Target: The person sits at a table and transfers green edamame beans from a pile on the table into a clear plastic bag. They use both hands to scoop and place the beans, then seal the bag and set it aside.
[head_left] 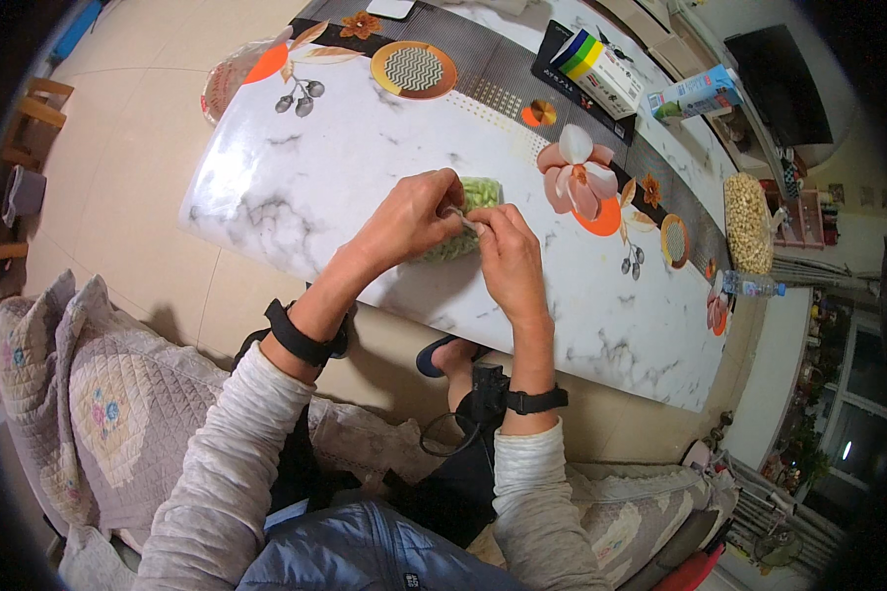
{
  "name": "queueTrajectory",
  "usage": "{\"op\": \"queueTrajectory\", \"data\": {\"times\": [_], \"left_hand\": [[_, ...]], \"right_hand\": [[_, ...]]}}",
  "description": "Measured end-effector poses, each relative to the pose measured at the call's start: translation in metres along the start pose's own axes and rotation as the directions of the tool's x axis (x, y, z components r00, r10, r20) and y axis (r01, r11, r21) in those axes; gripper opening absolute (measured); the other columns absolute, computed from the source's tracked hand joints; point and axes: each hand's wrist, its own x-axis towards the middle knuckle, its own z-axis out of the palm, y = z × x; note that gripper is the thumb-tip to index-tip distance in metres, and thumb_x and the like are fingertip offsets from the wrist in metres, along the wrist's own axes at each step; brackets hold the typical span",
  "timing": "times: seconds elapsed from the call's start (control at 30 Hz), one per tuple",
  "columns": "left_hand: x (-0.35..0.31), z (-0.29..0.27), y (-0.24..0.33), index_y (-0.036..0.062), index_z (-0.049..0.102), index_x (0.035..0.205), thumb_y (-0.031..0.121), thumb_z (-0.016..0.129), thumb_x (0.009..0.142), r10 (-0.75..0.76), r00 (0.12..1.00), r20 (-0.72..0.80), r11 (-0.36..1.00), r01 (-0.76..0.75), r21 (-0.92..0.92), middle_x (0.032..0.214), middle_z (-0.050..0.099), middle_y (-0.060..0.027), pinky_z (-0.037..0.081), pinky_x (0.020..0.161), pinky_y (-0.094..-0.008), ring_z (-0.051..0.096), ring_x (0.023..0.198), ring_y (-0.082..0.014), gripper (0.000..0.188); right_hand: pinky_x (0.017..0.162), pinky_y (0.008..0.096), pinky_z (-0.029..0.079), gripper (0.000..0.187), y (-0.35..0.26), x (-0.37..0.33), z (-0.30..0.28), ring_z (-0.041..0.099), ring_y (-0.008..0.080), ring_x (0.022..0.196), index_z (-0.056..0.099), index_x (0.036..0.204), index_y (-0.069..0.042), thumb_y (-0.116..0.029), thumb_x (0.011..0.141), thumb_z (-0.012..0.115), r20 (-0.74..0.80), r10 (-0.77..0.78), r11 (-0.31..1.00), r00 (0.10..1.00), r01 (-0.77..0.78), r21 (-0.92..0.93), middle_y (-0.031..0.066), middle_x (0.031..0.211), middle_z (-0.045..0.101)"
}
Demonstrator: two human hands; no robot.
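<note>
A clear plastic bag with pale green pieces inside (481, 190) rests on the marble-patterned tabletop (365, 148), close to its near edge. Above it, my left hand (414, 215) is closed, its fingertips pinching the bag's gathered top. From the other side my right hand (510, 258) also pinches that twisted plastic, thumb and fingers pressed together. Both hands nearly meet over the bag and hide part of it. What the green pieces are, I cannot make out.
At the far right of the table stand a white box with coloured stripes (596, 74), a blue carton (695, 94), a large bag of pale round pieces (749, 225) and a water bottle (754, 285). A quilted sofa (138, 394) lies behind me. A round basket (232, 79) sits beyond the left edge.
</note>
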Motion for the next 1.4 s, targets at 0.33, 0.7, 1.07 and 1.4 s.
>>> {"op": "queueTrajectory", "data": {"times": [0.33, 0.7, 1.07, 1.4], "left_hand": [[-0.002, 0.006, 0.009, 0.0013, 0.057, 0.094, 0.006, 0.057, 0.085, 0.051, 0.998, -0.025, 0.982, -0.046, 0.183, 0.080, 0.063, -0.0202, 0.048, 0.065, -0.0434, 0.060, 0.071, -0.0404, 0.011], [-0.003, 0.007, 0.015, 0.0050, 0.060, 0.097, 0.006, 0.066, 0.080, 0.299, 0.953, -0.054, 0.888, -0.257, 0.382, 0.084, 0.065, -0.0156, 0.051, 0.067, -0.0429, 0.063, 0.076, -0.0366, 0.018], [0.000, 0.004, 0.005, 0.0014, 0.064, 0.098, 0.001, 0.063, 0.082, 0.172, 0.982, -0.071, 0.967, -0.155, 0.202, 0.089, 0.066, -0.0179, 0.052, 0.069, -0.0405, 0.064, 0.079, -0.0377, 0.016], [0.000, 0.002, 0.010, -0.0010, 0.056, 0.100, 0.002, 0.062, 0.085, 0.101, 0.992, -0.077, 0.995, -0.098, 0.034, 0.084, 0.064, -0.0158, 0.051, 0.069, -0.0361, 0.063, 0.074, -0.0319, 0.016]], "right_hand": [[0.081, 0.0437, 0.049, 0.019, 0.003, 0.000, -0.001, 0.061, 0.0373, 0.092, 0.061, 0.108, 0.000, -0.001, 0.091, 0.052, 0.031, 0.009, 0.999, 0.999, -0.010, 0.032, 0.0173, 0.102, 0.060], [0.079, 0.0457, 0.049, 0.019, 0.004, 0.000, -0.001, 0.061, 0.0390, 0.092, 0.060, 0.105, 0.000, 0.002, 0.088, 0.053, 0.002, 0.012, 0.998, 1.000, -0.012, -0.058, 0.0178, 0.102, 0.057], [0.075, 0.0412, 0.053, 0.041, -0.012, 0.003, -0.004, 0.065, 0.0313, 0.089, 0.057, 0.123, -0.005, 0.002, 0.083, 0.056, -0.193, -0.014, 1.000, 0.981, 0.010, -0.025, 0.0155, 0.115, 0.061], [0.065, 0.0253, 0.051, 0.025, 0.002, 0.003, 0.014, 0.058, 0.0108, 0.068, 0.064, 0.113, 0.004, 0.001, 0.089, 0.061, -0.086, 0.114, 0.976, 0.990, -0.095, 0.195, 0.0073, 0.086, 0.066]]}}
